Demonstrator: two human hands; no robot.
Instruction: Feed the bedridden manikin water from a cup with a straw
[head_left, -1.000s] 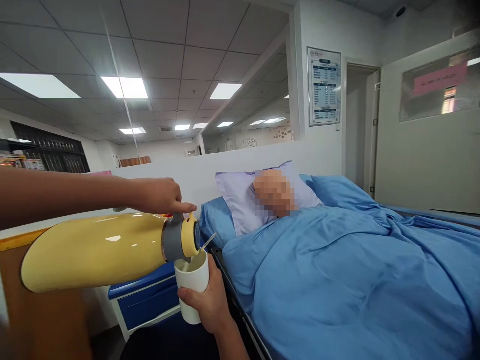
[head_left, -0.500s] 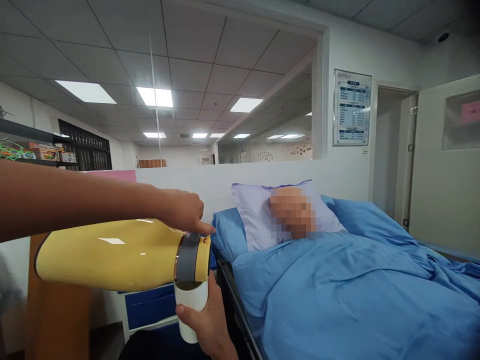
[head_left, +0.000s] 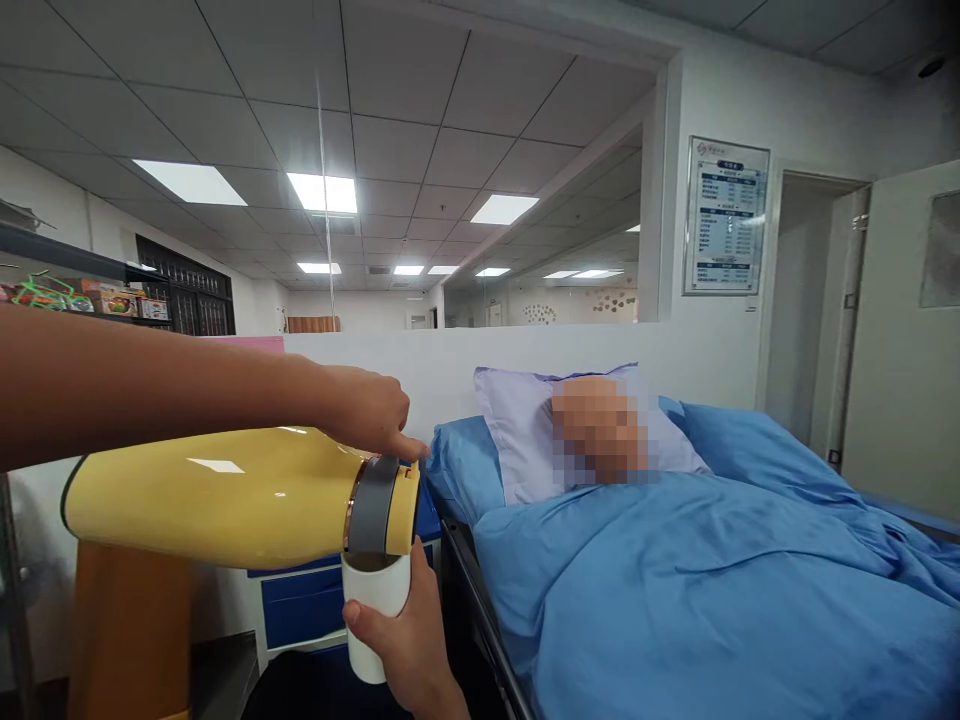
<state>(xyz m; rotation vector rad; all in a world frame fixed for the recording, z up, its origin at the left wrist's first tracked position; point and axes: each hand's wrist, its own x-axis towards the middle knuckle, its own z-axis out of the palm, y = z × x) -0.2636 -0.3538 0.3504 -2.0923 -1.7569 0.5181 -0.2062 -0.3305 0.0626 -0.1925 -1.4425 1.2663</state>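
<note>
A large yellow thermos jug (head_left: 217, 500) with a grey collar lies nearly horizontal on the left, its mouth end pointing right. Above that end is my left hand (head_left: 371, 410), closed, with a digit stretched over the lid; the jug's handle is hidden behind the hand. Directly under the jug's mouth my right hand (head_left: 412, 640) grips a white cup (head_left: 367, 660), which is upright with a slight tilt. The cup's rim touches or nearly touches the jug's collar. Whether liquid is flowing cannot be seen.
A person lies on the right under a blue quilt (head_left: 697, 590), head on a lilac pillow (head_left: 514, 430). A dark bed rail (head_left: 480, 610) runs beside my right hand. Behind the cup stands a blue and white cabinet (head_left: 300, 605). An orange-brown panel (head_left: 127, 630) is below the jug.
The view has turned slightly left, so the bed and wall appear shifted right. The jug and cup stay together in my hands, the jug's base slightly higher in view.
</note>
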